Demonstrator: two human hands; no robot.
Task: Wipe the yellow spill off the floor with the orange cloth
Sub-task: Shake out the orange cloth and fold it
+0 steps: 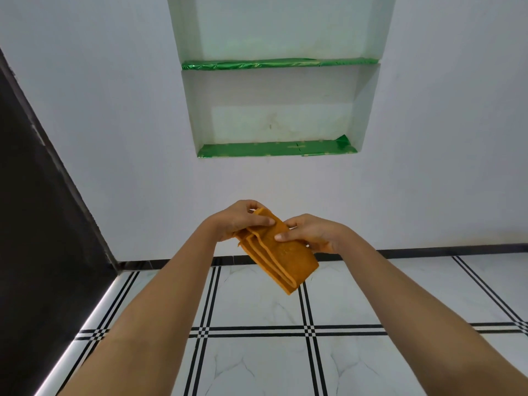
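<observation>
Left hand [243,220] clamped on the upper end of the orange cloth [278,251], thumb pressed across its top. Right hand [310,234] closed on the cloth's right edge, thumb on the face. Cloth folded in several layers, held in the air between both hands, lower end hanging free above the floor [257,364]. Floor tiled white with black line bands. Wall niche [281,110] beyond, shelves lined in green foil [274,149]. No legible writing seen.

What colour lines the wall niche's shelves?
Shiny green foil lining, clearest in the head view.
</observation>
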